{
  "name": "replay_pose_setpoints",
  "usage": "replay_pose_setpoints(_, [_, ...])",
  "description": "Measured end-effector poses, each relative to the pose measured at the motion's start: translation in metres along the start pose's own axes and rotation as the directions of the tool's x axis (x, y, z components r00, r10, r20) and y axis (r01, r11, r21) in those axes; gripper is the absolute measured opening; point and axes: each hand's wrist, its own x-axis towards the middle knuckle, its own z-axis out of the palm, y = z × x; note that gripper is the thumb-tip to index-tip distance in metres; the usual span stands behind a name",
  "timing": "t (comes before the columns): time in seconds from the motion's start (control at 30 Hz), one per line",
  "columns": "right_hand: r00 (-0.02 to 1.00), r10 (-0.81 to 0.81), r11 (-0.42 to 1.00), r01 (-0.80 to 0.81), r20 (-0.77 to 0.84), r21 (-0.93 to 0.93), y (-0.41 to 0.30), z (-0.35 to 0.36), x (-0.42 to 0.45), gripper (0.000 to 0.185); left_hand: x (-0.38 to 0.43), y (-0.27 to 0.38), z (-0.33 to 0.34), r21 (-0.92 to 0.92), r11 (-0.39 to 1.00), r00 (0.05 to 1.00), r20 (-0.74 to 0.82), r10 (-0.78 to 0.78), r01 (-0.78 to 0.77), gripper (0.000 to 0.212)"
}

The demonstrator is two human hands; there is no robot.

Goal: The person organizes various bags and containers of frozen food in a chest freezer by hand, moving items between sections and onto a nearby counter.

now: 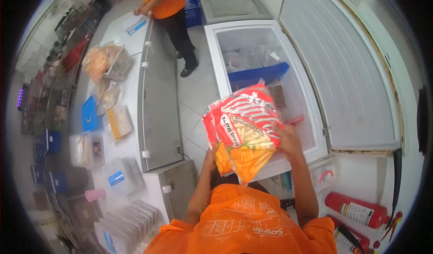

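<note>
A large red and yellow plastic bag of frozen French fries (250,125) is held up in front of my body, its printed face towards me. My left hand (210,157) grips its lower left edge. On the right side, my right hand (287,137) is closed around the bag's edge, with the fingers partly hidden. Beyond the bag stands a white chest freezer (211,51), its lid (341,68) raised to the right. Inside are a blue divider or box (258,74), clear-bagged goods (250,57) and a brown block-like item (278,95), partly covered by the bag.
Along the left runs a white counter (135,84) bearing plastic bags of food (108,61), a blue lid (89,113) and several clear containers (125,225). A person in an orange shirt (167,0) stands at its far end. Red fire extinguishers (357,208) are at lower right.
</note>
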Motion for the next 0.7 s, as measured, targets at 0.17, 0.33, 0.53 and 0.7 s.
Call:
replay_pose_setpoints(0.17, [0.979,-0.017,0.766,0.144,0.204,-0.627,0.194,0.004,0.107,0.044,-0.022,0.025,0.012,-0.366,0.901,0.964,0.21,-0.163,0.232,0.078])
replay_pose_setpoints(0.33, [0.978,-0.098,0.768,0.192,0.184,-0.611,0.221,0.045,0.101,0.029,-0.027,0.011,-0.014,-0.248,0.964,0.985,0.16,-0.061,0.1,0.083])
replay_pose_setpoints(0.53, [0.925,-0.354,0.806,0.376,0.138,-0.456,0.235,0.031,0.096,0.021,-0.025,-0.011,-0.031,-0.208,0.97,0.986,0.127,-0.104,0.129,0.081])
replay_pose_setpoints(0.7, [0.951,-0.282,0.787,0.305,0.128,-0.536,0.249,0.014,0.076,0.014,-0.041,-0.007,-0.014,-0.146,0.957,0.943,0.259,-0.208,0.251,0.086])
